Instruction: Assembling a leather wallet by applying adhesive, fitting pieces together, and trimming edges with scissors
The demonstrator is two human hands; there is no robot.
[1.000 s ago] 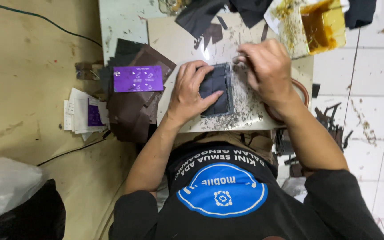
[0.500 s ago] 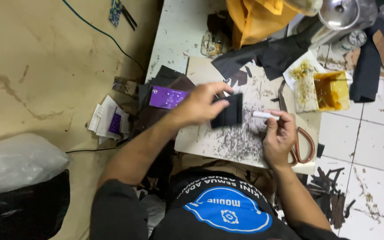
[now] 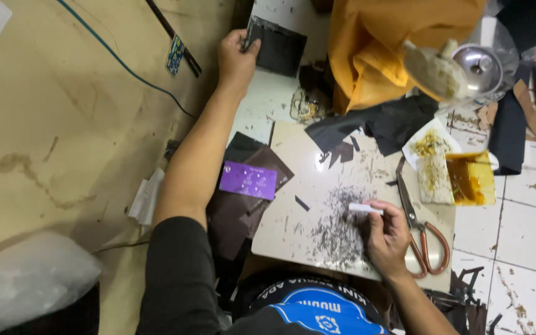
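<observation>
Seen from overhead, a person sat on the floor at a pale work board (image 3: 299, 186) dusted with dark shavings. In the upper middle of the frame, the left hand (image 3: 236, 57) reached far forward, fingers pinched on the edge of a dark leather piece (image 3: 277, 44) lying flat on the white tile. Low and right of centre, the right hand (image 3: 387, 236) gripped a small white blade (image 3: 365, 209) between thumb and fingers, resting on the board. Scissors (image 3: 420, 226) lay just beside it, and a purple card (image 3: 249, 180) sat at the board's left edge. To set the piece down well, it seemed best kept flat and clear of the yellow glue tub (image 3: 469, 178). Half a second earlier, the left hand had held that piece over the board, near the blade.
</observation>
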